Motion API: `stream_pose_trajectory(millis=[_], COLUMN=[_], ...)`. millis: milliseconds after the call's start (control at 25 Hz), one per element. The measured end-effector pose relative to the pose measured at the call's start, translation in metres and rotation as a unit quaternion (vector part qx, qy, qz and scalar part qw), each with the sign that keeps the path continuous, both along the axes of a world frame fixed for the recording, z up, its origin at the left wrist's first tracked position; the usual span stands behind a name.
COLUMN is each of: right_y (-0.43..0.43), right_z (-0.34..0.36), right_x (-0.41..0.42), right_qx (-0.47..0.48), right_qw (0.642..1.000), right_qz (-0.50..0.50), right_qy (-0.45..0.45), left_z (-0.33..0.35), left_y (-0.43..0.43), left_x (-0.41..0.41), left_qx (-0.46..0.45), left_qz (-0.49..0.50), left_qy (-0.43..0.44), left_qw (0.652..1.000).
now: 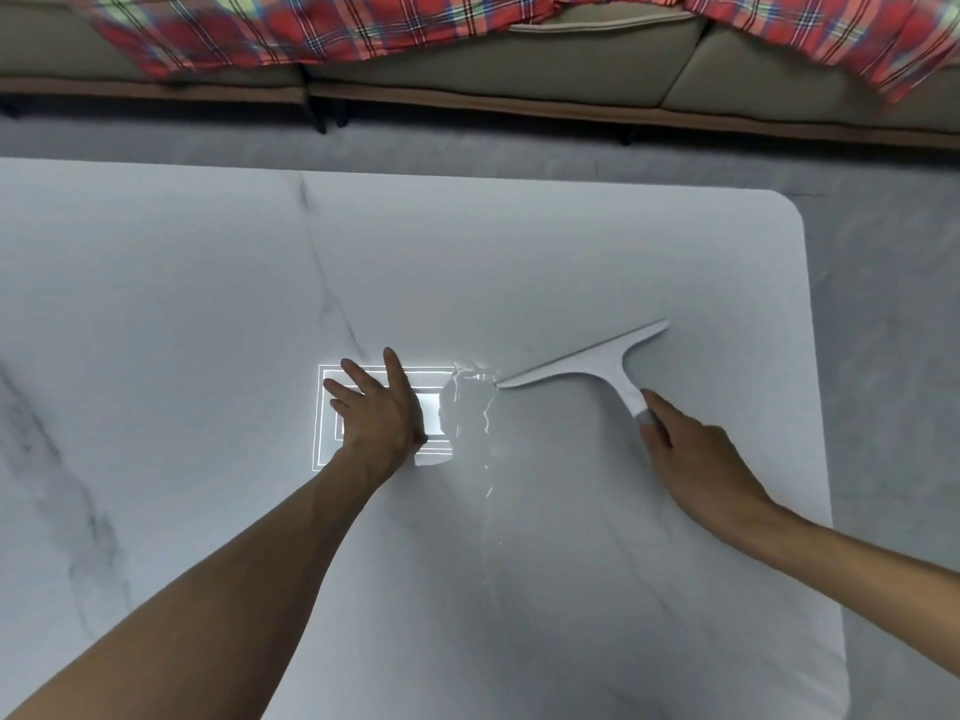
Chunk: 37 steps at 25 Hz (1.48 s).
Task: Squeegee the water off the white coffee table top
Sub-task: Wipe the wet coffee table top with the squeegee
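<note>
The white marbled coffee table top (571, 262) fills most of the view. A white squeegee (592, 361) lies blade-down on it at centre right, its blade slanting from lower left to upper right. My right hand (696, 459) grips the grey end of its handle. A puddle of water (470, 407) shines just left of the blade's lower end, with a thin trail running toward me. My left hand (379, 407) rests flat on the table left of the puddle, fingers apart, holding nothing.
A beige sofa (519, 54) with a red plaid cloth (260, 28) draped over it stands beyond the table's far edge. Grey floor (883, 304) shows to the right of the table's rounded corner. A bright ceiling-light reflection lies under my left hand.
</note>
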State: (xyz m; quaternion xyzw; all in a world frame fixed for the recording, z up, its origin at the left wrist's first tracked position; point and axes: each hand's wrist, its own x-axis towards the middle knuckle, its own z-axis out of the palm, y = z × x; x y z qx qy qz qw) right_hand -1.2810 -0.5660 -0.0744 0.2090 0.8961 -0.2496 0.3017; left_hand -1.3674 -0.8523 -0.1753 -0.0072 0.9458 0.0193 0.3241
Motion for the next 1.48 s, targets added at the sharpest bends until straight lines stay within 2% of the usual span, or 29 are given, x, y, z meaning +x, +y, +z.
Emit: stream_pose_trajectory(millis=[120, 240, 400, 520, 720, 840, 960, 1080, 1240, 1360, 1480], right_y=[0.006, 0.003, -0.009, -0.023, -0.023, -0.014, -0.005, -0.015, -0.057, -0.077, -0.071], right_z=[0.004, -0.010, -0.031, -0.043, -0.028, -0.007, 0.006, -0.001, -0.030, -0.049, -0.051], right_x=[-0.038, -0.120, -0.173, -0.131, -0.015, 0.015, -0.010, -0.091, -0.167, -0.143, -0.075], right_qx=[-0.004, -0.006, -0.004, 0.046, 0.017, 0.011, -0.010, -0.005, 0.012, -0.002, -0.029], right_qw=[0.997, 0.989, 0.983, 0.990, 0.998, 0.999, 0.999, 0.993, 0.992, 0.992, 0.983], right_qz=[-0.036, -0.084, -0.155, -0.094, -0.052, -0.025, -0.049, -0.059, -0.061, -0.018, 0.130], right_qy=[0.061, 0.120, 0.099, 0.095, 0.019, -0.024, 0.013, 0.099, 0.109, 0.127, 0.124], left_z=[0.001, 0.003, 0.000, 0.000, 0.001, 0.006, 0.016, 0.021, 0.030, 0.031, 0.037], left_y=[-0.001, -0.001, -0.003, -0.001, -0.002, 0.000, -0.005, -0.020, -0.036, -0.040, -0.035], left_x=[0.000, -0.001, 0.000, 0.001, 0.000, 0.000, 0.003, 0.017, 0.059, 0.068, 0.069], left_qx=[-0.010, -0.013, -0.012, -0.019, -0.016, -0.018, 0.000, 0.042, 0.006, 0.007, -0.048], left_qz=[-0.005, -0.014, -0.023, -0.032, -0.033, -0.030, -0.016, 0.011, 0.032, -0.004, -0.061], left_qy=[0.003, -0.011, -0.008, -0.013, -0.014, -0.019, -0.013, 0.014, 0.023, 0.102, 0.021], left_qw=[1.000, 1.000, 1.000, 0.999, 0.999, 0.999, 1.000, 0.999, 0.999, 0.995, 0.997])
